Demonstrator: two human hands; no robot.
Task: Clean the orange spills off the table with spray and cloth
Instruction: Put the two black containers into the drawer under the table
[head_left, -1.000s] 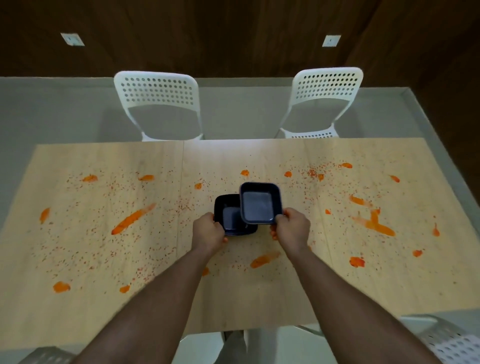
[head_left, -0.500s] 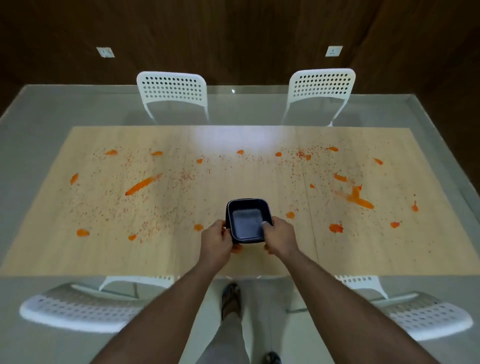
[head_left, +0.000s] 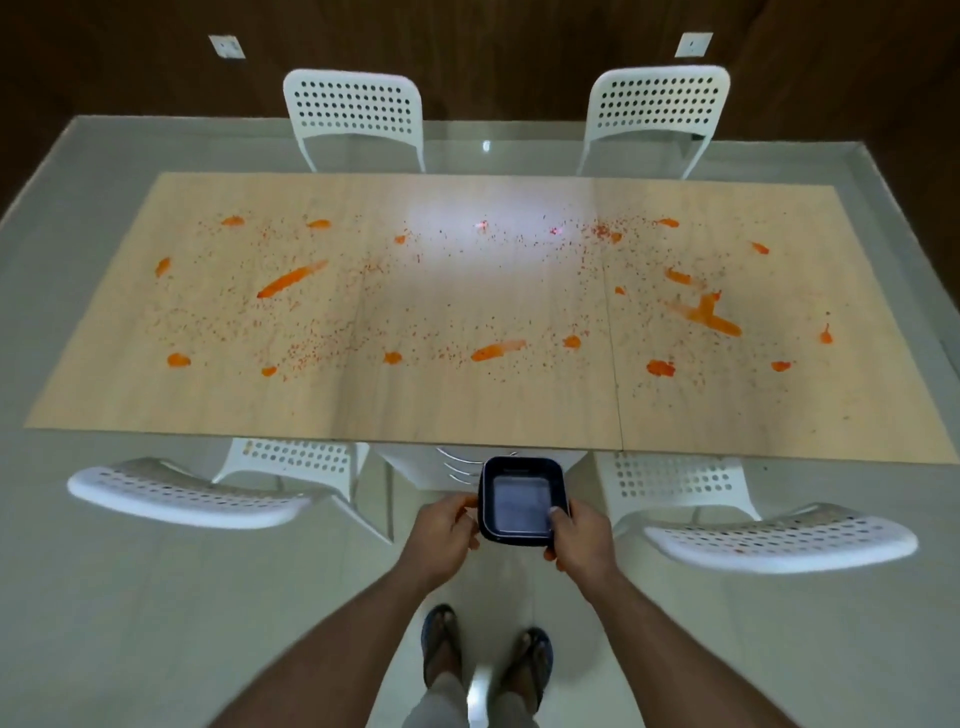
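Observation:
The light wooden table is covered in orange spills, smears and fine specks across its whole length. Stacked dark square bowls are held off the table, in front of its near edge. My left hand grips the stack's left rim, and my right hand grips the right rim with the thumb over the edge. No spray bottle or cloth is in view.
Two white perforated chairs stand at the far side and two more at the near side, left and right of me. My feet in sandals stand on the pale floor. A dark wooden wall runs behind.
The two bowls were stacked into one pile and lifted off the table. I have stepped back, so the bowls and both hands are now in front of the table's near edge.

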